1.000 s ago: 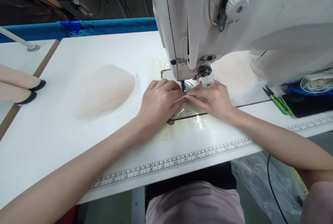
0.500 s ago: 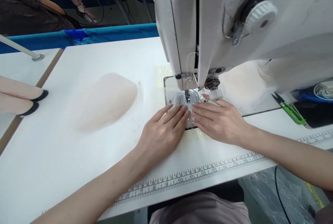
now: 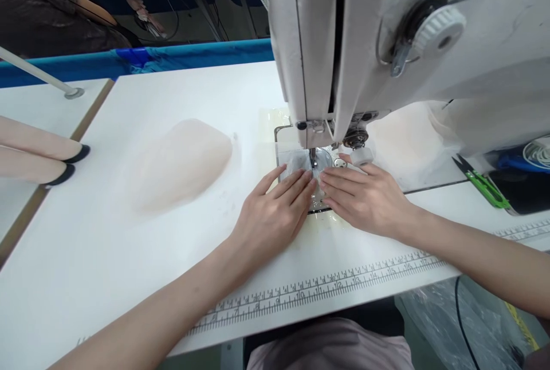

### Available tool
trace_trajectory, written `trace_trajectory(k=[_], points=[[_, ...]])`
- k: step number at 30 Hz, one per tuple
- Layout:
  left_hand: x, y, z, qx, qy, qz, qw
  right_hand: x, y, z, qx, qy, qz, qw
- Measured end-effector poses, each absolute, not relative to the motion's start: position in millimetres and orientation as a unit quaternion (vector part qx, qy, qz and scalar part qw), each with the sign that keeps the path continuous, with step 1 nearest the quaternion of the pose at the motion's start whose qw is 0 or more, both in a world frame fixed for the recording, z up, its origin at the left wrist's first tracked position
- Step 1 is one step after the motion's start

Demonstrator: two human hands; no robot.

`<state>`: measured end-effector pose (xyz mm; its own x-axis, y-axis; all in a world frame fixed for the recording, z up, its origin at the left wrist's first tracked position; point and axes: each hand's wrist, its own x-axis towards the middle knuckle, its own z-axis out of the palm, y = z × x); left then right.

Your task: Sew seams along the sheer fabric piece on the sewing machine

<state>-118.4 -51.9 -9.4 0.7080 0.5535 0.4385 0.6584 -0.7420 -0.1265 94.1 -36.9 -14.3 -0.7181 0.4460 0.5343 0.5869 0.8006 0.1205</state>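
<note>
A white sewing machine (image 3: 318,43) stands over the table, its presser foot (image 3: 313,157) down near the metal plate. Thin, see-through whitish fabric (image 3: 296,159) lies under the foot. My left hand (image 3: 275,204) rests flat on it, just left of and in front of the foot, fingers stretched out. On the other side, my right hand (image 3: 365,195) lies palm down with its fingers extended, their tips close to the left fingertips. How much fabric is under the palms is hidden. A sheer beige piece (image 3: 189,166) is spread on the table to the left.
Another pale sheer piece (image 3: 404,141) lies beneath the machine's arm. Green thread snips (image 3: 485,187) sit beside a dark phone-like slab (image 3: 522,189) at right. A printed ruler (image 3: 301,295) runs along the front edge. Two beige tubes with black ends (image 3: 38,155) are at far left.
The view has shifted slightly, so the scene sits a little further right. Both hands keep nearly the same place by the presser foot.
</note>
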Motion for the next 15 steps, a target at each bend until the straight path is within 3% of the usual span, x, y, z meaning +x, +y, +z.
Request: trace_trajectory(k=[9,15], points=[[-119,-46,-13,-0.908,-0.349,-0.208,0.099,92,-31,-14,-0.303,-0.915,-0.133,0.231],[-117,-60,-4,-0.910,-0.339,-0.198,0.132,95,-32,-12,-0.298,-0.915,-0.148,0.230]])
